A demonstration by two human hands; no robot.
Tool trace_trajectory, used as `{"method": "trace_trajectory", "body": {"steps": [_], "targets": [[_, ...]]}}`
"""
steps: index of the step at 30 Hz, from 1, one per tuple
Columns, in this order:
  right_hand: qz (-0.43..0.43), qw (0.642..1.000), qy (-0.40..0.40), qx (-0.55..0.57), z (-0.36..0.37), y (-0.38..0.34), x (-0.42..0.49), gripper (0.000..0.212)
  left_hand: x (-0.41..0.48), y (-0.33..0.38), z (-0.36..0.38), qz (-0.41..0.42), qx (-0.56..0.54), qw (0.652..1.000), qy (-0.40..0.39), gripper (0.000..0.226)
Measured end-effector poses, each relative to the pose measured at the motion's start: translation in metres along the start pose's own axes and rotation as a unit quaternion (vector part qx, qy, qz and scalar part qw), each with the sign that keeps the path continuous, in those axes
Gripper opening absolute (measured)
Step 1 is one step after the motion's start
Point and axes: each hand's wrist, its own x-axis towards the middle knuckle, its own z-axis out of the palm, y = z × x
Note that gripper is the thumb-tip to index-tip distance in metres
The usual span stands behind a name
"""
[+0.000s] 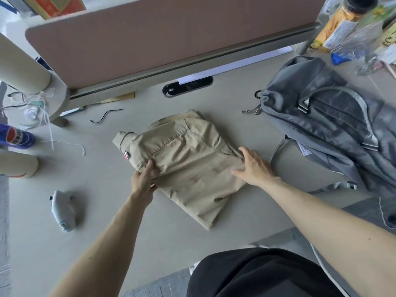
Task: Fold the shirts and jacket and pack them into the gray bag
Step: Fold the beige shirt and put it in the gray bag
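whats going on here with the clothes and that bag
A person is folding a beige cotton garment on the pale gray table. Their left hand grips its near-left edge, while the right hand presses flat on its right edge. The garment is already down to a compact rectangle. The gray fabric bag lies on the table to the right, apart from it, so this piece is not yet packed.

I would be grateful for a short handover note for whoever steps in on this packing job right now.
Hands: the left hand pinches the near-left edge of the tan garment; the right hand lies flat on its right edge.
Things: the garment lies folded on the desk; the gray bag sits to its right, apart from it.
Done: this garment is folded.
Left: put it into the bag; I cannot tell whether the bag is open.
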Motion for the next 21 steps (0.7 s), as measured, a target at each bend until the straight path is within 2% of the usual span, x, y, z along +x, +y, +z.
{"method": "trace_trajectory", "body": {"steps": [2,5,7,9,11,13,17,19,21], "targets": [[0.049,0.997,-0.053,0.023,0.003,-0.002,0.001,0.087,0.002,0.000,0.003,-0.026,0.004,1.000,0.005,0.058],[0.071,0.989,-0.131,0.007,0.008,-0.008,-0.002,0.053,0.008,0.002,0.005,-0.035,0.064,0.997,0.032,0.070],[0.085,0.988,-0.129,0.031,0.007,-0.014,-0.002,0.045,0.009,0.000,0.003,-0.031,0.077,0.996,0.019,0.073],[0.111,0.980,-0.104,0.130,0.006,-0.017,0.001,0.054,0.004,-0.004,0.000,-0.027,0.058,0.997,-0.043,0.070],[0.131,0.962,-0.086,0.222,0.006,-0.024,0.005,0.078,-0.009,-0.012,-0.002,0.005,0.035,0.991,-0.132,0.050],[0.127,0.962,-0.083,0.228,0.004,-0.034,0.009,0.092,-0.020,-0.020,-0.003,0.037,0.047,0.982,-0.177,0.039],[0.154,0.952,-0.120,0.237,0.000,-0.044,0.012,0.085,-0.022,-0.029,-0.001,0.071,0.089,0.987,-0.109,0.036],[0.152,0.941,-0.128,0.273,-0.001,-0.042,0.008,0.075,-0.022,-0.027,0.003,0.083,0.094,0.985,-0.115,0.050],[0.158,0.935,-0.129,0.289,-0.005,-0.037,0.002,0.070,-0.027,-0.022,0.011,0.092,0.102,0.982,-0.130,0.049]]}}
